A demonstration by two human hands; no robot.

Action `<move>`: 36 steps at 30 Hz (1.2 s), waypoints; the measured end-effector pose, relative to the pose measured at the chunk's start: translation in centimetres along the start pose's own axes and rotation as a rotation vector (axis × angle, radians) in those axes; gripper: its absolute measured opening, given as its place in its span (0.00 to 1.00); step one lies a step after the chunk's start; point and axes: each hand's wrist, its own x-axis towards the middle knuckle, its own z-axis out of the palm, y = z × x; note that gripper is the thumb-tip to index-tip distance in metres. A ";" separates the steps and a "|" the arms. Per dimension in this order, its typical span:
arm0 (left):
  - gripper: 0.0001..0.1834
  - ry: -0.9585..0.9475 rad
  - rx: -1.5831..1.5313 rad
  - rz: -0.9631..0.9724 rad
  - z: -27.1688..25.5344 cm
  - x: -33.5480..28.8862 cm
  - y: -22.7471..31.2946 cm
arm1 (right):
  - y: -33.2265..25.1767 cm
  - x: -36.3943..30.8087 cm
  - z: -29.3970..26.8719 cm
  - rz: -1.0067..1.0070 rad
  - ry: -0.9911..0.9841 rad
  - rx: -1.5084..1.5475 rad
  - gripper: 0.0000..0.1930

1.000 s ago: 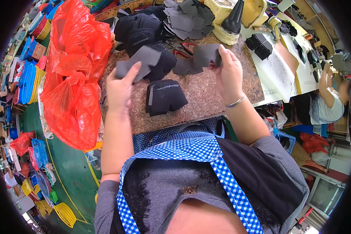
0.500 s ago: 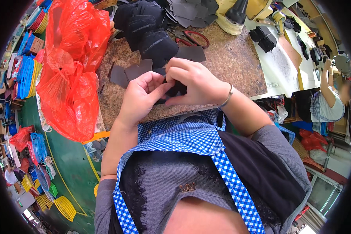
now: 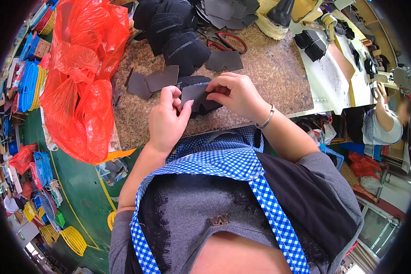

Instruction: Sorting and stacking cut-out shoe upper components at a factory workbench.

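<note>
A thin dark grey flat piece point(image 3: 194, 96) lies over a black fabric-like piece or small stack point(image 3: 192, 81) near the front of the worktop. At its left edge is my left hand point(image 3: 166, 121), fingers curled and thumb against the edge. From the right, my right hand point(image 3: 242, 98) pinches its other edge between thumb and fingers. Two more grey pieces point(image 3: 162, 78) rest to the left, overlapping, and another grey piece point(image 3: 224, 60) lies beyond my right hand. Behind these runs a row of stacked black pieces point(image 3: 180, 48).
Scissors with red handles point(image 3: 233, 42) lie at the back, beside a heap of grey pieces point(image 3: 226, 11). A red plastic bag point(image 3: 84, 100) covers the left side of the speckled board point(image 3: 274, 68). White sheets point(image 3: 326, 77) and black bundles point(image 3: 311, 44) are at right. Another person point(image 3: 383, 121) works far right.
My hands have moved apart from their close position, showing the grey piece flat over the black one. My right hand has shifted slightly right, and the view has moved a little.
</note>
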 end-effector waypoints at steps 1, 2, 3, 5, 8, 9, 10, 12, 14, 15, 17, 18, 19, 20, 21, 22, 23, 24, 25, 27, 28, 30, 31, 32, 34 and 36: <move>0.18 0.001 0.000 0.000 0.0 0.0 0.1 | 0.1 0.1 0.1 0.001 -0.026 -0.022 0.10; 0.17 -0.032 0.111 -0.015 -0.1 0.1 0.2 | 0.0 0.1 0.1 0.000 -0.026 -0.022 0.10; 0.17 -0.065 0.222 -0.031 -0.1 0.1 0.2 | -0.3 0.0 0.2 -0.046 0.071 -0.118 0.10; 0.16 -0.005 0.231 0.041 -0.1 0.2 -0.1 | -0.9 0.1 0.4 -0.096 0.167 -0.214 0.10; 0.13 0.031 0.249 0.128 0.1 0.1 -0.3 | -1.3 0.6 0.8 -0.530 0.211 -0.281 0.09; 0.12 0.007 0.257 0.141 0.0 0.0 -0.3 | -0.9 0.8 0.7 -0.505 0.079 -0.312 0.09; 0.12 0.011 0.258 0.143 -0.2 0.1 -0.4 | -0.4 1.2 0.7 -0.478 -0.054 -0.344 0.08; 0.11 0.025 0.259 0.230 -0.3 0.4 -0.3 | 0.5 3.7 0.2 -0.340 0.159 -0.335 0.10; 0.11 0.105 0.270 0.286 -0.8 1.5 -0.7 | 0.7 6.8 -0.9 -0.516 0.144 -0.491 0.13; 0.11 0.179 0.278 0.342 -1.2 2.3 -1.0 | 1.3 7.8 -1.0 -0.519 0.148 -0.493 0.13; 0.17 0.173 0.383 0.341 -2.9 3.9 -2.1 | 2.4 9.2 -0.6 -0.677 -0.040 -0.673 0.16; 0.22 0.081 0.462 0.288 -4.1 4.2 -3.1 | 2.6 9.3 -0.6 -0.680 -0.034 -0.675 0.16; 0.24 -0.009 0.460 0.252 -5.3 4.1 -3.8 | 2.8 9.6 -0.7 -0.630 -0.108 -0.647 0.17; 0.26 -0.099 0.458 0.213 -6.3 3.7 -4.2 | 2.9 9.8 -0.7 -0.579 -0.183 -0.617 0.18; 0.27 -0.182 0.461 0.148 -6.9 3.4 -4.8 | 2.9 9.9 -0.7 -0.598 -0.150 -0.635 0.15; 0.27 -0.179 0.462 0.148 -7.3 3.2 -5.3 | 3.1 10.0 -0.6 -0.601 -0.149 -0.636 0.15; 0.26 -0.152 0.458 0.125 -7.5 3.1 -5.7 | 3.5 10.2 -0.6 -0.579 -0.126 -0.533 0.13; 0.26 -0.126 0.453 0.101 -7.7 3.0 -5.9 | 3.7 10.4 -0.6 -0.556 -0.103 -0.430 0.10; 0.20 -0.064 0.498 0.065 -7.6 2.9 -5.5 | 3.8 10.6 -0.7 -0.555 -0.103 -0.429 0.10; 0.17 -0.022 0.709 0.007 -7.7 3.0 -5.3 | 3.9 11.2 -0.8 -0.464 -0.094 -0.287 0.07; 0.14 0.023 0.919 -0.050 -7.7 3.1 -4.9 | 4.0 11.4 -0.8 -0.463 -0.093 -0.288 0.07; 0.12 0.102 0.958 0.049 -7.4 3.6 -3.7 | 4.2 11.5 -0.7 -0.311 -0.066 -0.255 0.09; 0.12 0.124 0.784 0.124 -7.0 4.2 -2.9 | 3.9 11.4 -0.8 -0.312 -0.064 -0.257 0.09; 0.12 0.147 0.612 0.192 -6.7 4.6 -2.2 | 3.1 11.1 -0.8 -0.393 -0.058 -0.276 0.11; 0.09 0.127 0.468 0.241 -5.8 4.9 -1.5 | 2.3 10.5 -0.7 -0.475 -0.050 -0.295 0.13; 0.08 0.133 0.384 0.226 -5.4 5.0 -1.5 | 2.0 10.3 -0.5 -0.565 -0.093 -0.464 0.17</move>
